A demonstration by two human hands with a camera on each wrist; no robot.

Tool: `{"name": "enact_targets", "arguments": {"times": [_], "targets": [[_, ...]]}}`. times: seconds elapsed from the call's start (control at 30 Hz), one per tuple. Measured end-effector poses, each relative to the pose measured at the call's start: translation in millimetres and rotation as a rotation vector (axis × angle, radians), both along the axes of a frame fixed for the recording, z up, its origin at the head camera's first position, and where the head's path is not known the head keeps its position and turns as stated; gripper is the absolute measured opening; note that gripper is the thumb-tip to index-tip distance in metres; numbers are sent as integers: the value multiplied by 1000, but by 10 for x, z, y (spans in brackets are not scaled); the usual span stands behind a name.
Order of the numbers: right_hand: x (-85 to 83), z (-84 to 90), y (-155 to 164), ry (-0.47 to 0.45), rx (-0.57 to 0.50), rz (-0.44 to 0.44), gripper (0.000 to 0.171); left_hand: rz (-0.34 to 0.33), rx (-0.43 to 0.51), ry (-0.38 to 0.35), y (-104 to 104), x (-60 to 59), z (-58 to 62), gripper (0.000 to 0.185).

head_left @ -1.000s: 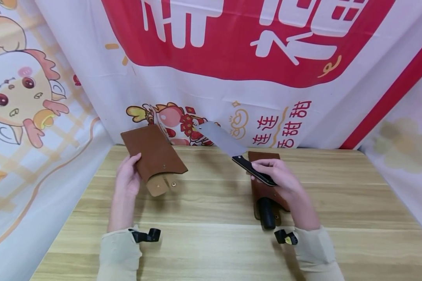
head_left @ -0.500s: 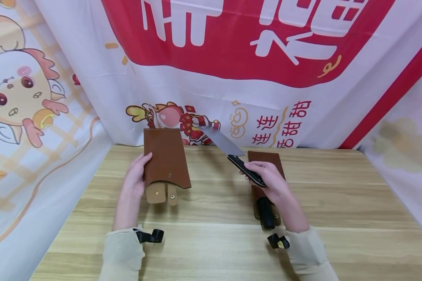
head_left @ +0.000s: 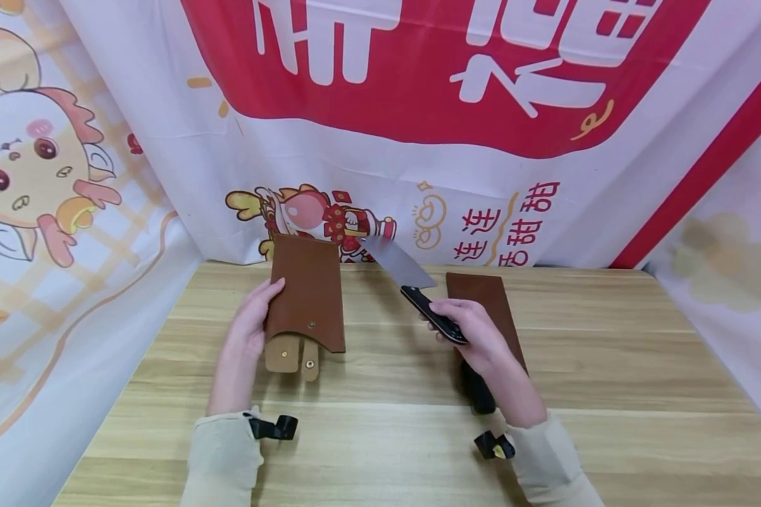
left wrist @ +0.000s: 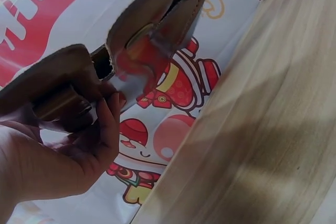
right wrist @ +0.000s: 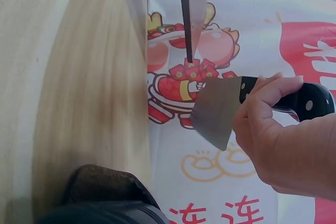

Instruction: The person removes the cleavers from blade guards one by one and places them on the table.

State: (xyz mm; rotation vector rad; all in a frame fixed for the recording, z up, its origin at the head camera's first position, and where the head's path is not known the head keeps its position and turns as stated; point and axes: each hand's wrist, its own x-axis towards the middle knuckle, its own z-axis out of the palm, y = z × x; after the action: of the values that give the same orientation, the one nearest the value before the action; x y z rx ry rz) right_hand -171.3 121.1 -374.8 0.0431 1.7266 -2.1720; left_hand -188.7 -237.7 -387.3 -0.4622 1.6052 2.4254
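Observation:
My left hand (head_left: 250,320) grips the left edge of a brown leather knife sheath (head_left: 307,285), held up over the table. Its two tan snap flaps (head_left: 282,353) hang unfastened at the near end, and the left wrist view shows the sheath's mouth (left wrist: 102,61) gaping. By its black riveted handle (head_left: 434,317), my right hand (head_left: 475,331) holds a cleaver, its wide steel blade (head_left: 398,264) slanting up and left toward the sheath. In the right wrist view the blade (right wrist: 218,108) is bare, apart from the sheath seen edge-on (right wrist: 187,19).
Beneath my right forearm, a second brown sheath (head_left: 491,303) lies on the wooden table (head_left: 380,451), with a black handle (head_left: 480,394) sticking out of its near end. A printed white and red cloth (head_left: 355,155) hangs along the table's back edge.
The sheath in my left hand has swung from tilted to nearly straight and moved right and nearer me. My right hand has brought the cleaver left and slightly down.

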Motion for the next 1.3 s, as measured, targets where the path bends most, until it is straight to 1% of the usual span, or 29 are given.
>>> {"name": "enact_targets", "arguments": {"times": [0.1, 0.2, 0.43, 0.57, 0.73, 0.93, 1.13, 1.3], "targets": [[22, -25, -19, -16, 18, 20, 38, 0, 2, -9, -2, -4, -13, 59], [39, -59, -46, -35, 27, 37, 39, -6, 0, -14, -7, -12, -27, 61], [70, -153, -149, -99, 16, 84, 28, -50, -38, -4, 8, -29, -90, 62], [80, -191, -205, -124, 46, 82, 25, -64, -53, -5, 31, -36, -120, 63], [88, -234, -273, -135, 87, 74, 26, -86, -78, -20, 68, -59, -154, 59], [109, -278, -343, -139, 101, 78, 30, -105, -98, -31, 99, -91, -206, 57], [118, -311, -376, -133, 91, 102, 34, -107, -115, -38, 97, -112, -265, 55], [117, -349, -382, -129, 71, 154, 35, -119, -144, -35, 106, -121, -303, 54]]}}
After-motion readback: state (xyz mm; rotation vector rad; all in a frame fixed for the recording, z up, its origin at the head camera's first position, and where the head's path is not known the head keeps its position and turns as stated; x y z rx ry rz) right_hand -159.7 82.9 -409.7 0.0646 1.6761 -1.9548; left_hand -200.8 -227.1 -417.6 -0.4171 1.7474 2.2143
